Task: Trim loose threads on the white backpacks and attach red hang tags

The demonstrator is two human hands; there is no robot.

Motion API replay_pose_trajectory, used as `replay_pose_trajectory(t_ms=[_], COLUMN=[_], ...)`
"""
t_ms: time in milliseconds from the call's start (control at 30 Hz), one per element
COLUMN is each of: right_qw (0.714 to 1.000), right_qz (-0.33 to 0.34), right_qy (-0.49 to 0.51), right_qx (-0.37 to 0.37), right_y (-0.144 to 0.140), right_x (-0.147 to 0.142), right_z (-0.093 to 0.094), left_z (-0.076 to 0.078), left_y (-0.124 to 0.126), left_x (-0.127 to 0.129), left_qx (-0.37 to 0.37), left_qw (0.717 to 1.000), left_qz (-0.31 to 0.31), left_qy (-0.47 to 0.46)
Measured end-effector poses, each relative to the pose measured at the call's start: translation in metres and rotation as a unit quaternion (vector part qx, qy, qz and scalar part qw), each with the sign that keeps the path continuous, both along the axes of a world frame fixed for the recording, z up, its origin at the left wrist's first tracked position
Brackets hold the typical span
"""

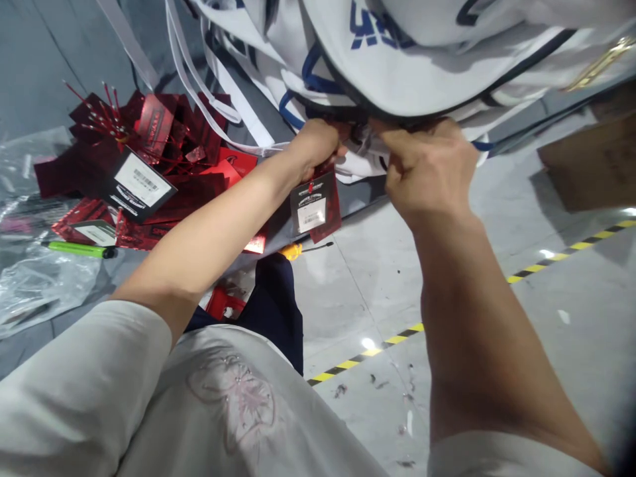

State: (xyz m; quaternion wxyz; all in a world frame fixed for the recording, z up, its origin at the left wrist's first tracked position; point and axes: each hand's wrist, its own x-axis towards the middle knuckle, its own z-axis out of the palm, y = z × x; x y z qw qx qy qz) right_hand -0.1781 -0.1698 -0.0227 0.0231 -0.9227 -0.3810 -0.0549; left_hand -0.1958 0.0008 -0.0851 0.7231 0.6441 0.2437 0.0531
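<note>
**Two hands at the edge of a white shirt, with a red tag hanging down**

Far to the left lies crinkly clear plastic (pixel 34 285) on the grey counter (pixel 30 73). A green pen (pixel 74 249) rests on it. Just past the pen is a big pile of shiny red tags (pixel 149 165). Some tags in the pile show a black side with a white sticker. Thin red pins stick up from the top of the pile. White straps (pixel 199 86) run down from the clothes above and pass over the pile.

Next comes the left hand (pixel 315 144). Its fingers are curled and pressed together on the bottom edge of the white shirt (pixel 422 73). One red tag (pixel 315 207) hangs right under this hand, touching it. The tag has a black face with a white sticker. Under the tag, lower down, a small tool with an orange handle (pixel 292 251) lies at the counter's edge.

Then comes the right hand (pixel 430 169), close beside the left one. Its fingers are pinching the same shirt edge. The shirt has blue trim and blue letters, and it hangs over both hands.

Far right, a brown cardboard box (pixel 591 162) sits on the grey floor (pixel 571 371). A yellow and black stripe (pixel 561 257) runs across the floor.
</note>
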Motion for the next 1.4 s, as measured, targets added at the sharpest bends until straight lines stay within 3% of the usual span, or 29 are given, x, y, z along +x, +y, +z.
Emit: replay_pose_trajectory(t_ms=[133, 333, 567, 633, 733, 800, 900, 1133, 1400], right_qw=[1.0, 1.0, 1.0, 1.0, 1.0, 1.0, 1.0, 1.0, 0.999], right_qz=[0.001, -0.013, -0.004, -0.007, -0.009, -0.008, -0.009, -0.009, -0.019], right_qy=[-0.015, -0.006, -0.013, -0.018, -0.024, -0.027, -0.025, 0.009, 0.029], right_qx=[-0.004, -0.019, -0.011, -0.015, -0.016, -0.013, -0.006, -0.011, -0.025], right_y=[-0.001, -0.001, -0.001, -0.001, 0.0, -0.001, -0.002, -0.004, -0.002], right_x=[0.003, 0.003, 0.004, 0.004, 0.005, 0.005, 0.005, 0.004, 0.003], right_z=[0.002, 0.001, 0.0, 0.0, 0.0, -0.001, -0.002, 0.0, 0.007], left_z=[0.004, 0.006, 0.011, 0.014, 0.016, 0.018, 0.022, 0.02, 0.032], left_y=[0.0, 0.0, 0.009, 0.008, 0.005, 0.002, -0.004, -0.013, -0.017], left_x=[0.001, -0.003, -0.012, -0.012, -0.009, -0.008, -0.011, -0.025, -0.024], left_qx=[-0.038, 0.135, 0.286, 0.277, 0.196, 0.197, 0.285, 0.466, 0.549], left_qw=[0.994, 0.984, 0.946, 0.946, 0.959, 0.956, 0.935, 0.873, 0.821], left_qz=[-0.074, -0.114, -0.129, -0.15, -0.194, -0.204, -0.189, -0.145, -0.153], left_qy=[0.068, 0.003, -0.076, -0.077, -0.069, -0.078, -0.089, -0.021, -0.037])
